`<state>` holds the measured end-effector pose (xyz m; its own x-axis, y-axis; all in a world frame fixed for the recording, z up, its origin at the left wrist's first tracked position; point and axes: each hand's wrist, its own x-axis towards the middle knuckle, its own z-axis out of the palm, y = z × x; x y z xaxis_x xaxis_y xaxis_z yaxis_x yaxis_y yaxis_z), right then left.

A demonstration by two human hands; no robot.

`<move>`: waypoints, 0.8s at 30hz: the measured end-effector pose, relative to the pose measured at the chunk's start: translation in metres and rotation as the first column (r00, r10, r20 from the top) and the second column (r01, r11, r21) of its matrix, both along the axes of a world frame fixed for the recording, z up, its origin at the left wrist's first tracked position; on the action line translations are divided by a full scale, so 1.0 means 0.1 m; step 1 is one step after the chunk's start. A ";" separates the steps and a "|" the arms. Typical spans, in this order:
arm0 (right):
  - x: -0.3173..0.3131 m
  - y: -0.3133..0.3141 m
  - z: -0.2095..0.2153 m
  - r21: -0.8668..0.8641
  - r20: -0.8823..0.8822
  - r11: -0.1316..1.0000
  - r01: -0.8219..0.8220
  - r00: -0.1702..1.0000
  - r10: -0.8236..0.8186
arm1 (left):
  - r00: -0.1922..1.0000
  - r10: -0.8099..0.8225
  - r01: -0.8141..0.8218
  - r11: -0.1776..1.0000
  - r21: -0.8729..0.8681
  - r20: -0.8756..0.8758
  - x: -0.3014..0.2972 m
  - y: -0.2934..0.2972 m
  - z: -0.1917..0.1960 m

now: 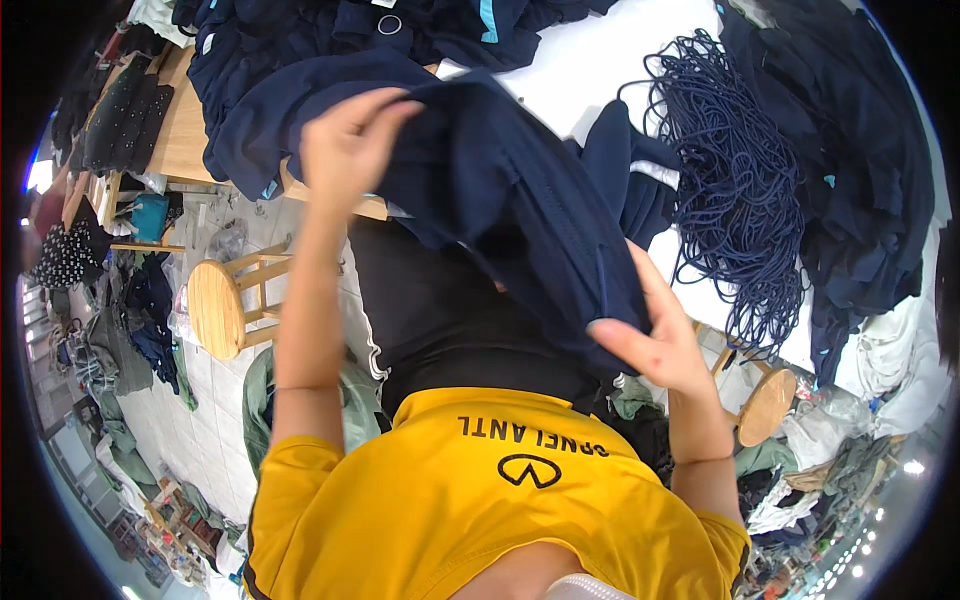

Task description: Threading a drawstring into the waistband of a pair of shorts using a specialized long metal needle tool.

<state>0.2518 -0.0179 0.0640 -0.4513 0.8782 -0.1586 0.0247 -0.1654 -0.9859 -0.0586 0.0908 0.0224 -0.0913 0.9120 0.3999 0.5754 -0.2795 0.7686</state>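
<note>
A dark navy garment (510, 190) is stretched between my two hands, over my lap and the table's near edge. Its exact kind is hard to tell; a seam runs down its length. My left hand (348, 150), slightly blurred, pinches its upper left part between thumb and fingers. At the lower right end, my right hand (660, 335) grips the edge, thumb on top and fingers behind the cloth. Beyond the left hand, more navy cloth (270, 115) lies on the table, and where it joins the held piece cannot be made out.
Navy garments (300, 40) are heaped at the far side of the white table (590, 60). Tangled navy cords (735, 190) lie to the right, beside a pile of dark cloth (850, 170). Wooden stools (218, 310) stand at both sides. Clothes and plastic bags clutter the floor.
</note>
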 end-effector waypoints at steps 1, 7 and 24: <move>0.05 -0.02 -0.02 -0.142 -0.160 0.989 0.048 0.985 -0.071 | 0.994 0.013 -0.006 0.998 0.070 -0.104 -0.29 0.06 -0.03; -0.01 0.05 -0.14 0.406 0.227 0.911 -0.079 0.974 -0.017 | 0.872 0.094 0.201 0.826 0.527 -0.480 -0.03 0.34 0.15; 0.35 0.29 0.33 0.552 0.518 0.814 0.182 0.690 -0.505 | 0.519 -0.606 0.854 0.353 -0.381 0.603 0.82 -0.35 -0.18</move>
